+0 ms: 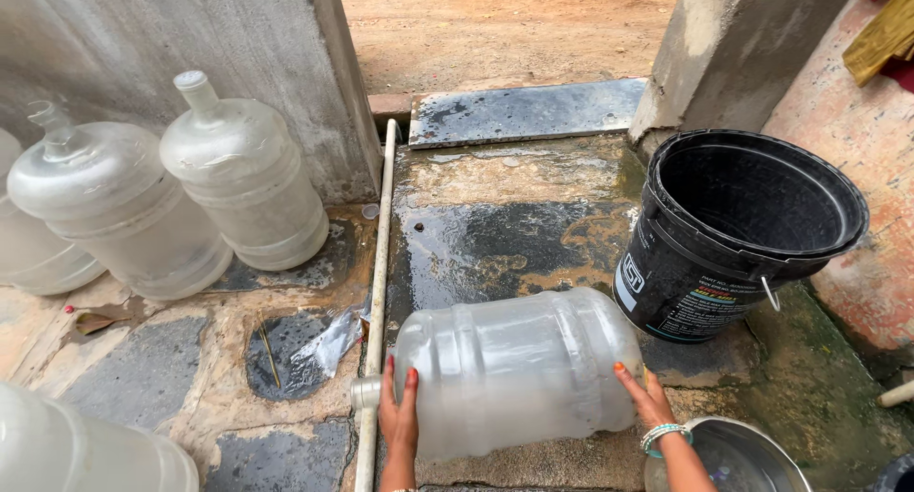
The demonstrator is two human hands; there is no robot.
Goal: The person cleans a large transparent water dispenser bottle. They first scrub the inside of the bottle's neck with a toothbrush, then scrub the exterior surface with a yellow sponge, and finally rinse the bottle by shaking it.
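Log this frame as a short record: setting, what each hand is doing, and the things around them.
Setting: wet stone-paved ground beside a grey concrete wall
Held thing: large clear plastic water jug, lying on its side, neck pointing left
Left hand: on the jug's shoulder near the neck
Right hand: on the jug's base end
Nearby: black plastic bucket, tilted; metal basin; white pipe; two upright clear jugs by the wall
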